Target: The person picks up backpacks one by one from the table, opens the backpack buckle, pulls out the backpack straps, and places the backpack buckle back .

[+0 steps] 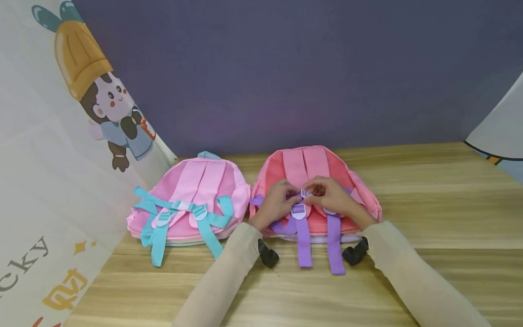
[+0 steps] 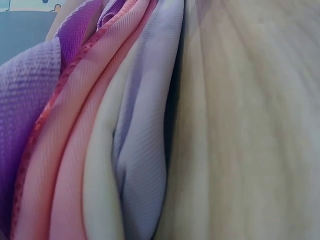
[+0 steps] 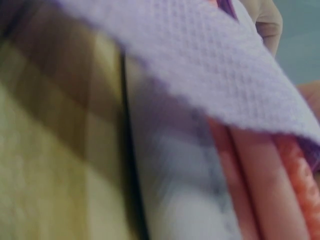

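Observation:
A coral-pink backpack (image 1: pixel 275 168) lies with its shoulder-strap side up on the wooden table. Over its middle, both hands meet at a small white buckle (image 1: pixel 305 193) with purple webbing threaded in it. My left hand (image 1: pixel 278 200) pinches the purple strap on the buckle's left side. From the other side, my right hand (image 1: pixel 333 197) pinches the buckle between thumb and fingers. Two purple strap tails (image 1: pixel 304 245) hang from white adjusters toward the table's front. The left wrist view shows the bag's layered edge (image 2: pixel 75 130); a purple strap (image 3: pixel 200 65) crosses the right wrist view.
A light-pink backpack (image 1: pixel 184 181) with turquoise straps lies close on the left, its straps joined by a white buckle across the front. Behind both bags stands a dark blue-grey panel (image 1: pixel 286 72). A white cartoon-printed curtain (image 1: pixel 37 150) hangs at the left.

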Motion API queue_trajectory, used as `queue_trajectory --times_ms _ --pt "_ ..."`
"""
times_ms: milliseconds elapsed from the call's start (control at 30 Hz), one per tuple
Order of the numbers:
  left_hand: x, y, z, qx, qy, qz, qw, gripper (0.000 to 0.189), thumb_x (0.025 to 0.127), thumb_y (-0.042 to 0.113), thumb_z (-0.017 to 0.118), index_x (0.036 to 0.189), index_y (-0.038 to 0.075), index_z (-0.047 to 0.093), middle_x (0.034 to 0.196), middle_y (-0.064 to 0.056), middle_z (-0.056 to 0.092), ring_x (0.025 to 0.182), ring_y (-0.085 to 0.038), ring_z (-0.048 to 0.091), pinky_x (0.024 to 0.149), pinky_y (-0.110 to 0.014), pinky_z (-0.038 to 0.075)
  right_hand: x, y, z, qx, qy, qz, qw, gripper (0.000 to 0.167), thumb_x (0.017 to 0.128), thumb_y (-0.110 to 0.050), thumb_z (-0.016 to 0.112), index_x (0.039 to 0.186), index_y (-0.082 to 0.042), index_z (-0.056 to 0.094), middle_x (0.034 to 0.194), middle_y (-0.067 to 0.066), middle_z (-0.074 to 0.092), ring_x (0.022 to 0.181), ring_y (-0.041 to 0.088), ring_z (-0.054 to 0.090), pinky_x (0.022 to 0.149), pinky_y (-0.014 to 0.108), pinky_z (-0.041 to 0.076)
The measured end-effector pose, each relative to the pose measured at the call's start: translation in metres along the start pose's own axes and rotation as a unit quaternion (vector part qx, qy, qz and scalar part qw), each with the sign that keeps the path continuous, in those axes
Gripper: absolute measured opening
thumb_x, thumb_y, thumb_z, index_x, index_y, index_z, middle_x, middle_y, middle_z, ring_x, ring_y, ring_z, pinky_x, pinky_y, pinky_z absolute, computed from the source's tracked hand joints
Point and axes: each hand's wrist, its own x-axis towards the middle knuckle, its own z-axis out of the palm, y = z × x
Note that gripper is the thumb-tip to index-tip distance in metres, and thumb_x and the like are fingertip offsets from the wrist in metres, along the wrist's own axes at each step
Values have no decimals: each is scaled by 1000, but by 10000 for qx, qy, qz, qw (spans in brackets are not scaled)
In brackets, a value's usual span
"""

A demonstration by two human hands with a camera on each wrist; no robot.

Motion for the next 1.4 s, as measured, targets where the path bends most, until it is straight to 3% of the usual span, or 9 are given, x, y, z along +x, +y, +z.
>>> queue_trajectory --times_ms 367,600,800,1400 --pt "1 1 3 -119 10 -241 9996 20 85 11 70 102 1 72 95 -10 66 89 -18 59 78 -22 47 -1 0 0 57 36 -1 10000 23 80 -6 74 102 -1 68 84 10 63 74 11 55 68 22 46" --pt "1 1 -3 -111 -202 -111 9997 21 85 11 71 102 1 73 92 -10 67 87 -19 60 77 -22 48 -3 -1 0 131 121 -40 9998 23 82 -6 73 104 -1 68 85 10 64 75 11 56 69 22 47" --pt "0 -1 -3 -105 -108 13 9999 18 83 10 72 99 1 74 88 -10 67 83 -18 59 73 -20 46 -3 -1 1 135 120 -4 9998 23 82 -5 72 104 -1 68 86 11 64 77 12 56 71 22 47" --pt "-1 2 0 -414 -99 -210 9989 20 85 13 70 101 1 73 90 -10 66 85 -17 59 74 -19 46 -2 1 0 121 -3 25 9999 22 82 -4 71 104 -1 68 86 10 63 75 13 55 69 22 46"
